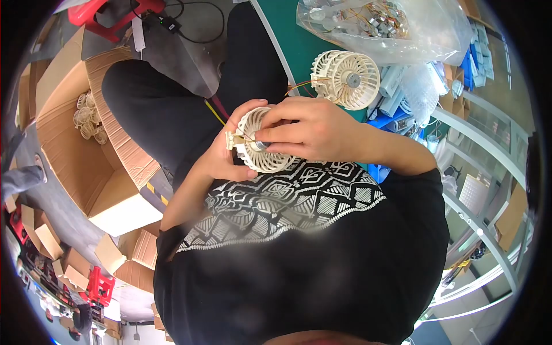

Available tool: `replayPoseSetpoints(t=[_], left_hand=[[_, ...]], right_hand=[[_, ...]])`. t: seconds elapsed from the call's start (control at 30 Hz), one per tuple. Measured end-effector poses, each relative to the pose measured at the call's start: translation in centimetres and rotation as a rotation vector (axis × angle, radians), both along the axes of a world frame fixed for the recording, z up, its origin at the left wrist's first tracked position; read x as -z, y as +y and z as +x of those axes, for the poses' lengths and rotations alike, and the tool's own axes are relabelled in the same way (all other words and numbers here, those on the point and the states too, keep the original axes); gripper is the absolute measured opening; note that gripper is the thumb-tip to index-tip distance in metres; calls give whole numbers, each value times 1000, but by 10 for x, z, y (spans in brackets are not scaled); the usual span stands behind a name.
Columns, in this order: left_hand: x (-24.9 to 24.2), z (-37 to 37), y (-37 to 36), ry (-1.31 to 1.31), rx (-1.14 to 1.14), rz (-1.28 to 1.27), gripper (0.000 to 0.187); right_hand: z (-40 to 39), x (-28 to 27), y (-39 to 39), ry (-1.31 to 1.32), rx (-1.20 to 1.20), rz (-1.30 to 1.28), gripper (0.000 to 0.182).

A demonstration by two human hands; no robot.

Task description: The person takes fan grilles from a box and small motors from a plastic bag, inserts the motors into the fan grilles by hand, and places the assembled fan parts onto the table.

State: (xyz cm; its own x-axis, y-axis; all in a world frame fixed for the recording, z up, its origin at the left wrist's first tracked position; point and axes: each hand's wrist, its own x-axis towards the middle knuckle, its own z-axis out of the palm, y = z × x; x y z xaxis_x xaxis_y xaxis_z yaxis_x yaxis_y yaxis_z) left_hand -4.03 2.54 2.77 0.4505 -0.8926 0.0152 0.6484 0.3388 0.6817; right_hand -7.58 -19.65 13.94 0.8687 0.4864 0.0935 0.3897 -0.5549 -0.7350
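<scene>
In front of my chest, my left hand is wrapped round the rim of a cream-coloured fan cage, thumb below and fingers behind. The cage's open side faces my right hand, whose fingers reach in and are closed on a small silver motor at its centre. Part of the motor is hidden by these fingers. A second cream cage with a grey motor in its middle lies on the green table, thin coloured wires trailing from it.
A clear plastic bag of wired motors lies on the table. Blue and white parts are heaped at the right. On the left stands an open cardboard box with several fan cages, near a red stool and a black cable.
</scene>
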Motion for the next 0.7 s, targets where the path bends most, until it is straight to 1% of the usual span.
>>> replayPoseSetpoints(t=[0.1, 0.2, 0.23, 0.3, 0.33, 0.37, 0.4, 0.43, 0.47, 0.53, 0.57, 0.63, 0.7], left_hand=[[-3, 0, 1, 11, 64, 17, 114], [1, 2, 2, -86, 72, 60, 116], [3, 3, 2, -118, 58, 50, 116], [0, 2, -1, -91, 11, -8, 116], [-3, 2, -6, -79, -5, -46, 116], [0, 4, -1, -82, 39, -50, 116], [3, 4, 0, -96, 60, -68, 120], [10, 0, -2, -67, 34, -133, 121], [16, -4, -3, -37, 7, -194, 123], [21, -10, 1, 55, 35, -228, 125], [24, -9, 6, 71, 68, -203, 125], [23, -3, 14, 75, 153, -115, 126], [26, 5, 0, -247, 96, -226, 128]], right_hand=[[-1, -9, 1, 75, 5, -12, 25], [-3, -6, -1, 134, 7, -24, 23], [-3, -6, 0, 95, 0, -40, 24], [-2, -7, 4, 19, -11, -75, 26], [-1, -7, 4, -22, -33, -52, 26], [-2, -5, 3, -63, -50, -36, 25], [-3, -3, 2, -104, -66, -22, 25], [-5, 0, 2, -80, -78, 41, 26], [-6, -2, 2, -112, -77, -7, 26], [-7, -5, 5, -175, -89, -91, 26], [-10, 2, 6, -230, -81, -76, 27], [-11, 6, 4, -218, -112, -108, 24], [-14, 5, 5, -226, -145, -168, 22]])
